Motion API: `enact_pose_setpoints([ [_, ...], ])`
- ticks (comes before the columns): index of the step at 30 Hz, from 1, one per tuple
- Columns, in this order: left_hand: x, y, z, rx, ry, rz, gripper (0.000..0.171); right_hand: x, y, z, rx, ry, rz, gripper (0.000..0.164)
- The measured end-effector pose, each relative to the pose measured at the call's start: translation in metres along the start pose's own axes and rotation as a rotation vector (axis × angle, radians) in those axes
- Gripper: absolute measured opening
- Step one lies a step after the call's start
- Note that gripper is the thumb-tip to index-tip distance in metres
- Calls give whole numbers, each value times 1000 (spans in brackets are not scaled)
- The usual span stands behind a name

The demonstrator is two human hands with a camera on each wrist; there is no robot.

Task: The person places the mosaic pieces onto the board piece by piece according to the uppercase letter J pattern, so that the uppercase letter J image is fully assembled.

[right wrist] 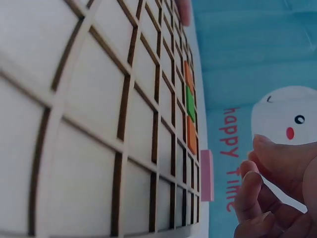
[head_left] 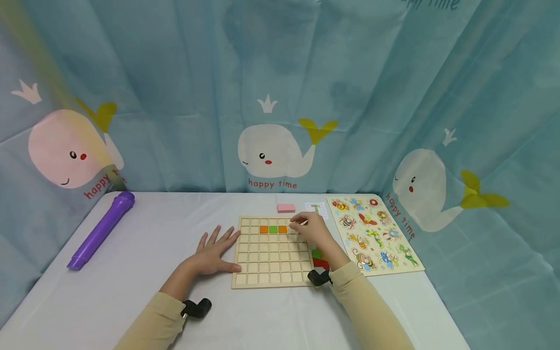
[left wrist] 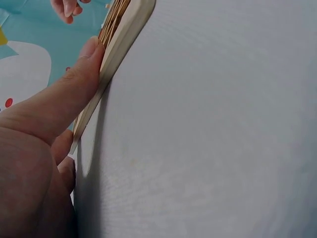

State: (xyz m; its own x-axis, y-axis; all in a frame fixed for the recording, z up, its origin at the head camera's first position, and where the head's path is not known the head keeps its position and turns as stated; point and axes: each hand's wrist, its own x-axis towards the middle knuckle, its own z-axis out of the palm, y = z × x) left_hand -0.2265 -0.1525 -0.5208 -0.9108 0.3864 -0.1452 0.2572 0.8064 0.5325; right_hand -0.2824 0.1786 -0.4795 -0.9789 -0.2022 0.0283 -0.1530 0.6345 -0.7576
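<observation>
A wooden grid board (head_left: pixel 274 277) lies flat on the white table. In one of its far rows sit an orange tile (head_left: pixel 264 229), a green tile (head_left: pixel 273 229) and a second orange tile (head_left: pixel 282 229), side by side. With fingers spread, my left hand (head_left: pixel 212 256) touches the board's left edge; in the left wrist view the thumb (left wrist: pixel 79 74) rests against its rim. My right hand (head_left: pixel 312 228) hovers over the board's far right corner, just right of the tiles. Its thumb and fingers (right wrist: pixel 250 191) are loosely bent close together, and no tile shows between them.
Green, orange and red pieces (head_left: pixel 321 263) lie right of the board, partly hidden by my right forearm. Behind the board are a pink block (head_left: pixel 286 208) and a small patterned card (head_left: pixel 321 209). An insect picture board (head_left: pixel 375 233) lies right, a purple tube (head_left: pixel 101 231) left.
</observation>
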Motion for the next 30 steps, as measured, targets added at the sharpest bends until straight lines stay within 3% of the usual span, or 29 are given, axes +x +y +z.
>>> enact_pose_setpoints([
  [11, 1, -2, 0, 0, 4, 7, 115, -16, 16, -18, -15, 45, 25, 15],
  [30, 1, -2, 2, 7, 9, 11, 115, -51, 50, -37, -41, 52, 179, 20],
])
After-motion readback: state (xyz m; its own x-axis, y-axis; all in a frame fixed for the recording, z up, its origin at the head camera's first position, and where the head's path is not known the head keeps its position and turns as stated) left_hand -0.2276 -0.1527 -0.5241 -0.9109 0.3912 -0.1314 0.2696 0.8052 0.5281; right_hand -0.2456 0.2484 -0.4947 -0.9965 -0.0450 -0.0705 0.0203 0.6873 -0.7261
